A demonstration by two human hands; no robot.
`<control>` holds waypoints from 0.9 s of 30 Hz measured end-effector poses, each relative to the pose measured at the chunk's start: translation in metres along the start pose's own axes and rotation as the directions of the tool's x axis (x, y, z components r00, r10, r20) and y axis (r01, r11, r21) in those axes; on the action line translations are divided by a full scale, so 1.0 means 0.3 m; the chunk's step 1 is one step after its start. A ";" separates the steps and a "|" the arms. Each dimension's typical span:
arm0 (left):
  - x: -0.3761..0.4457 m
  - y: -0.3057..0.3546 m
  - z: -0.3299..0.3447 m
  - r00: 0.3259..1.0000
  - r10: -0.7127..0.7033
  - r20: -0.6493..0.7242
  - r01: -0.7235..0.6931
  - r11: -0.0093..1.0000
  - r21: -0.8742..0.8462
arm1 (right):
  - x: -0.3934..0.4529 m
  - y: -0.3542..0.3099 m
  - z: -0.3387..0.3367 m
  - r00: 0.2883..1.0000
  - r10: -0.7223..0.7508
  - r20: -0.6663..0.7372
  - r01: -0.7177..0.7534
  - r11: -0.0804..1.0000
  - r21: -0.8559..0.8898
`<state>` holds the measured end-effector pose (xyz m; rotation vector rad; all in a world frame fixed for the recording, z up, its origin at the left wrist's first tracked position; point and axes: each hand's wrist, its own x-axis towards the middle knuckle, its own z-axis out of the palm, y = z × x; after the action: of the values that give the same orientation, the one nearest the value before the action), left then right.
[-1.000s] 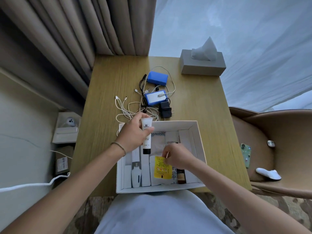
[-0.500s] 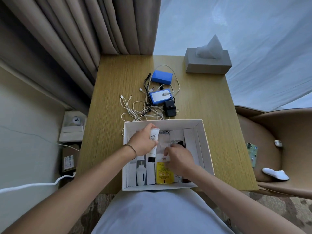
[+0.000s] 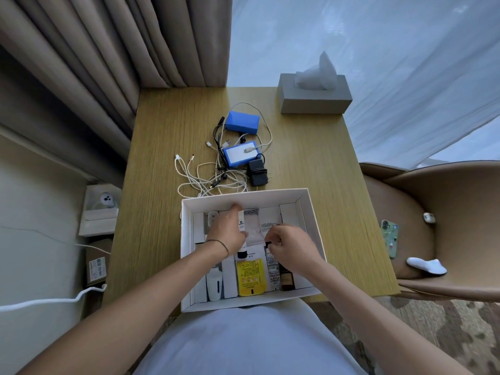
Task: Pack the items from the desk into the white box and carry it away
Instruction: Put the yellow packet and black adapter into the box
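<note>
Now both hands are down inside the white box (image 3: 307, 212), where a second ago the left hand (image 3: 230, 232) was holding the white tube (image 3: 241, 226) up over the far rim. I note that the tube has since come down among the packed goods: it lies lengthwise under the left palm, fingers curled round it, black cap toward me. The right hand (image 3: 288, 246) has moved a little further into the box; its fingertips pinch a small dark item beside the tube, too small for me to identify. The yellow sachet (image 3: 250, 277), the white bottle (image 3: 214, 285) and the brown bottle (image 3: 286, 278) lie in the near half of the box. The box sits at the near edge of the desk (image 3: 311, 163). In my judgement the toiletries are nearly stowed, yet the task is far from done: two blue packs (image 3: 241, 123), a black charger (image 3: 258, 173) and a tangle of white cables (image 3: 200, 180) remain on the desk beyond the box.
</note>
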<state>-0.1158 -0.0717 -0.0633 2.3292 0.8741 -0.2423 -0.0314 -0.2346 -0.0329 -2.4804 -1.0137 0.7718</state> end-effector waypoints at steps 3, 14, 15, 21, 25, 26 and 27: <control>-0.003 0.001 0.007 1.000 0.026 -0.012 -0.025 0.998 0.065 | -0.001 0.002 -0.008 1.000 0.016 0.006 -0.016 1.000 0.027; -0.044 0.004 -0.117 0.975 0.179 -0.130 -0.163 0.979 0.126 | 0.046 -0.002 -0.069 0.997 0.060 -0.048 -0.051 0.984 0.171; -0.048 0.011 -0.132 0.968 0.202 -0.150 -0.185 0.976 0.117 | 0.055 -0.009 -0.078 0.997 0.058 -0.056 -0.047 0.982 0.185; -0.026 0.074 -0.240 0.885 0.343 -0.313 -0.299 0.937 0.181 | 0.135 -0.064 -0.166 0.992 0.032 -0.119 -0.002 0.971 0.239; 0.036 0.103 -0.299 0.884 0.327 -0.335 -0.287 0.944 0.166 | 0.207 -0.086 -0.240 0.986 0.015 -0.164 0.026 0.970 0.243; 0.057 0.109 -0.307 0.891 0.319 -0.322 -0.280 0.946 0.162 | 0.229 -0.086 -0.260 0.983 0.019 -0.183 0.026 0.969 0.245; 0.080 0.114 -0.314 0.902 0.308 -0.303 -0.272 0.949 0.157 | 0.252 -0.084 -0.278 0.979 0.027 -0.203 0.025 0.969 0.248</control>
<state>-0.0797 -0.0207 0.0186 2.6114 0.6592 0.2332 0.0506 -0.1721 0.0191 -2.2874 -0.7901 0.5884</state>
